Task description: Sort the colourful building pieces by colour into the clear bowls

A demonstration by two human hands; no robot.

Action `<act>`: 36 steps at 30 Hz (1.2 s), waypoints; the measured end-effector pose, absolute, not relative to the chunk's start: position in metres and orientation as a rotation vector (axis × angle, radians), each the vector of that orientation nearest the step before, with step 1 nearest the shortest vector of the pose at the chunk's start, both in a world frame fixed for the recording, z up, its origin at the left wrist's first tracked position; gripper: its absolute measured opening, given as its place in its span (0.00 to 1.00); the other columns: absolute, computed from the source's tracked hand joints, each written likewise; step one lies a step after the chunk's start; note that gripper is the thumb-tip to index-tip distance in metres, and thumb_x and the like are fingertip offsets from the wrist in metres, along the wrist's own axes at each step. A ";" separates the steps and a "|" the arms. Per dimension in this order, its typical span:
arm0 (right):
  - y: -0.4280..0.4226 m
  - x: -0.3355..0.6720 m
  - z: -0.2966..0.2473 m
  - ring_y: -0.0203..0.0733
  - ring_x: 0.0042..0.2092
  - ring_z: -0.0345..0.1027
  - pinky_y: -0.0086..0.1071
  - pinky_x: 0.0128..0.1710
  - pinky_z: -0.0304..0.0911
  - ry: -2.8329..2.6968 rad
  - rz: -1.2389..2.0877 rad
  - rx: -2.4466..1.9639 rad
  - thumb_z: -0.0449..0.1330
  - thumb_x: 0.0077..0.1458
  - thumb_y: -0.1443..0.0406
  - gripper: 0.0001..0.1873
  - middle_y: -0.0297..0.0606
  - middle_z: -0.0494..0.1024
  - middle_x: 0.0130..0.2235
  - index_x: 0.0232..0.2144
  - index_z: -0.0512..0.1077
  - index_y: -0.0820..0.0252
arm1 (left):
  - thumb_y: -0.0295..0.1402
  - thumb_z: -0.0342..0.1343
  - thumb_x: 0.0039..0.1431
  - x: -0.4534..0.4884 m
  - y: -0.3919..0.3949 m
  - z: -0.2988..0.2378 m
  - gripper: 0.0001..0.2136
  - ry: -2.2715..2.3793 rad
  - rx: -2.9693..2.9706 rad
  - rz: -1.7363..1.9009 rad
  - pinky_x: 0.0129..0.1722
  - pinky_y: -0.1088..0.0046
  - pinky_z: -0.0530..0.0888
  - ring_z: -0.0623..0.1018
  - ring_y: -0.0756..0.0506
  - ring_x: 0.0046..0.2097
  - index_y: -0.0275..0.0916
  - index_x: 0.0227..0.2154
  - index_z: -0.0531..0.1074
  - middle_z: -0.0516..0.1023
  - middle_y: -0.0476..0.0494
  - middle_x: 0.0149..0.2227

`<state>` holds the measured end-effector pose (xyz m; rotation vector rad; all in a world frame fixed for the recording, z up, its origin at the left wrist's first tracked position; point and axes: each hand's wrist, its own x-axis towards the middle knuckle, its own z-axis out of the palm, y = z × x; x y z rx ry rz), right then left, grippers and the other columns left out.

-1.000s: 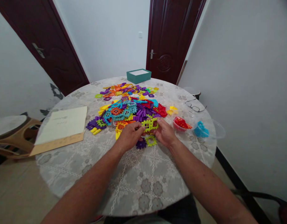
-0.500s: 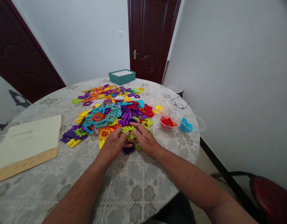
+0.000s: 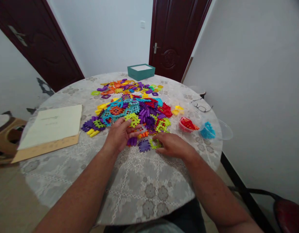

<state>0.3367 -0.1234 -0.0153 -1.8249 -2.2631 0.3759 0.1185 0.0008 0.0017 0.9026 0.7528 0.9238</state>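
My left hand (image 3: 119, 134) pinches a lime-green interlocking tile (image 3: 132, 119) between thumb and fingers, raised a little over the front of a pile of coloured pieces. My right hand (image 3: 173, 145) has thumb and forefinger closed at the right edge of another lime-green tile (image 3: 154, 144), low at the pile's front. Just left of that second tile lies a dark purple tile (image 3: 144, 146). Purple tube-like pieces (image 3: 132, 141) show under my left fingers. Behind, turquoise lattice tiles (image 3: 132, 107) and red tiles (image 3: 166, 110) are heaped together.
A red-filled clear bowl (image 3: 185, 126) and blue pieces (image 3: 207, 130) in a clear container stand at right, near eyeglasses (image 3: 203, 107). A teal box (image 3: 141, 72) sits at the back. Cream paper (image 3: 57, 123) over brown card lies left on the patterned tablecloth (image 3: 134, 184).
Both hands were together on a lime-green tile; they have parted. My left hand keeps a tile, while the right has moved rightward and down to another. The camera view has shifted.
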 end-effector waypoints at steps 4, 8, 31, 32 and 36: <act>-0.125 0.328 -0.016 0.50 0.46 0.74 0.36 0.42 0.65 -2.290 0.239 -1.848 0.66 0.59 0.63 0.16 0.44 0.80 0.48 0.50 0.76 0.55 | 0.29 0.63 0.52 0.117 0.001 0.000 0.13 0.722 0.873 0.925 0.35 0.64 0.85 0.87 0.39 0.42 0.40 0.37 0.64 0.80 0.43 0.42; -0.119 0.329 -0.014 0.48 0.42 0.73 0.37 0.41 0.63 -2.345 0.204 -1.852 0.60 0.63 0.65 0.07 0.45 0.80 0.43 0.42 0.77 0.58 | 0.28 0.61 0.52 0.117 0.001 0.001 0.12 0.713 0.860 0.909 0.34 0.63 0.85 0.87 0.37 0.42 0.40 0.37 0.63 0.81 0.41 0.44; -0.116 0.326 -0.006 0.45 0.42 0.69 0.35 0.42 0.63 -2.130 0.170 -1.779 0.52 0.63 0.67 0.07 0.43 0.76 0.41 0.39 0.71 0.58 | 0.24 0.58 0.51 0.119 -0.003 -0.001 0.14 0.666 0.838 0.863 0.42 0.58 0.85 0.86 0.36 0.47 0.38 0.42 0.67 0.81 0.36 0.48; -0.115 0.326 -0.006 0.44 0.41 0.69 0.35 0.42 0.62 -2.014 0.193 -1.731 0.50 0.64 0.67 0.08 0.42 0.76 0.39 0.37 0.70 0.58 | 0.23 0.57 0.51 0.119 -0.003 -0.002 0.14 0.662 0.839 0.857 0.43 0.58 0.85 0.86 0.36 0.47 0.38 0.42 0.68 0.81 0.36 0.48; -0.109 0.323 -0.012 0.39 0.32 0.66 0.32 0.34 0.61 -1.518 0.552 -1.522 0.51 0.68 0.59 0.11 0.32 0.72 0.30 0.37 0.69 0.56 | 0.22 0.57 0.51 0.118 -0.005 -0.002 0.16 0.652 0.877 0.808 0.43 0.60 0.85 0.85 0.37 0.48 0.38 0.44 0.70 0.82 0.35 0.50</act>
